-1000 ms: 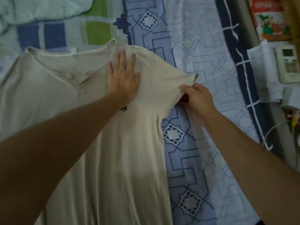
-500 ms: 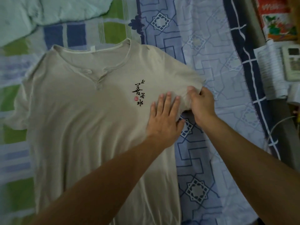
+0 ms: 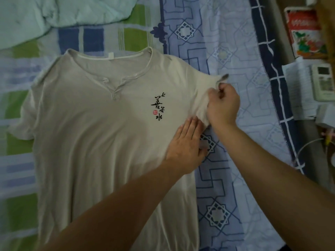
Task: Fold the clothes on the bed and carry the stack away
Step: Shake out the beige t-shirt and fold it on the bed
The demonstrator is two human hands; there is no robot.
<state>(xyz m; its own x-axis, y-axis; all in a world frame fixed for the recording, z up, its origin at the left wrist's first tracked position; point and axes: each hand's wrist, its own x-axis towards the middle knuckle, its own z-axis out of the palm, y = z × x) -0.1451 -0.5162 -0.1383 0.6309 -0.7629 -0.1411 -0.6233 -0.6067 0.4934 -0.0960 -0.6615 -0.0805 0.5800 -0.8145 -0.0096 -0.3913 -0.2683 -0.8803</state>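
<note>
A beige T-shirt (image 3: 101, 134) with black brush lettering on its chest lies face up on the bed, collar toward the far side. My left hand (image 3: 186, 144) presses flat, fingers straight, on the shirt's right side below the armpit. My right hand (image 3: 223, 105) pinches the shirt's right sleeve (image 3: 203, 93) and lifts it off the sheet, folding it inward over the shirt's body. The shirt's other sleeve lies flat at the left.
A blue patterned sheet (image 3: 226, 57) and a green-and-blue checked cover (image 3: 18, 98) lie under the shirt. A pale green quilt (image 3: 54, 11) is bunched at the far left. Beyond the bed's right edge are a remote control (image 3: 324, 82), papers, a red package (image 3: 306, 31) and cables.
My left hand slid from the shirt's shoulder down to its side below the armpit. My right hand kept its hold on the sleeve and raised it inward.
</note>
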